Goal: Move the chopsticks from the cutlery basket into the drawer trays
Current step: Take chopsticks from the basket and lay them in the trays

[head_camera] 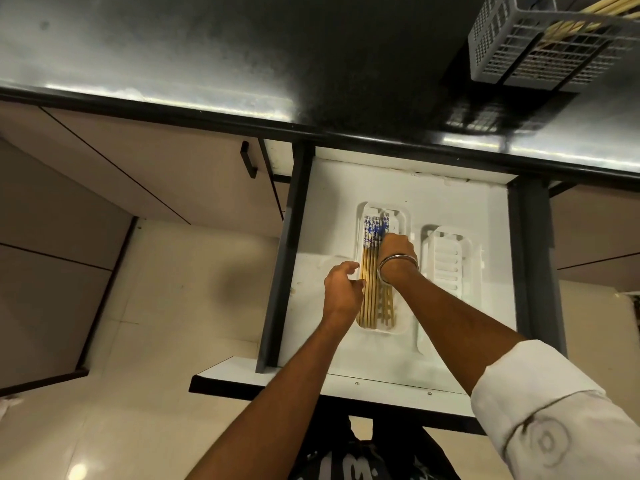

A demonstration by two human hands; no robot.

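Open drawer point(311, 271) holding two white trays: left tray point(398, 216) with chopsticks point(369, 271) (count unclear), right tray point(446, 268) bare. Left hand point(343, 289), fingers loosely curled, touches the chopsticks' side; right hand point(398, 251) presses their patterned ends, grip hidden. Cutlery basket point(540, 46) with more chopsticks stands well beyond both hands.

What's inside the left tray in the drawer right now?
The left tray holds a row of chopsticks, blue-patterned ends pointing away. The right hand and left hand cover parts of it, so the count is unclear.
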